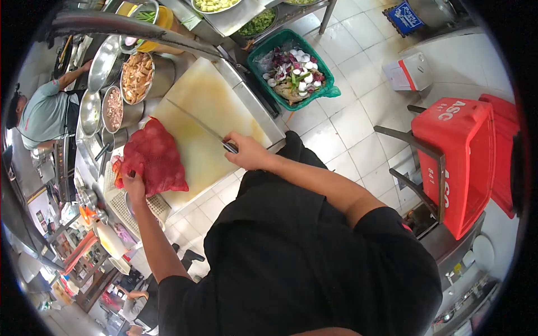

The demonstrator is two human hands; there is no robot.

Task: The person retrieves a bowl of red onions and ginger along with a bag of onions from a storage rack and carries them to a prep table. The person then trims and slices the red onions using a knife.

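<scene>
My right hand (246,152) is closed around the dark handle of a long-bladed knife (195,119), whose blade points away over the cutting board (224,101). A full red mesh bag (159,159) lies at the left part of the board, apart from the blade. At its near left end, my left hand (134,185) grips the bag, with some fingers hidden by the netting. What fills the bag is hard to make out; something orange shows at its left edge.
Metal pots of cut food (137,77) and steel bowls (106,61) line the board's far left side. A green bin (330,91) with vegetable scraps stands on the floor beyond the board. Red containers (448,151) stand at right. A person (47,115) works at far left.
</scene>
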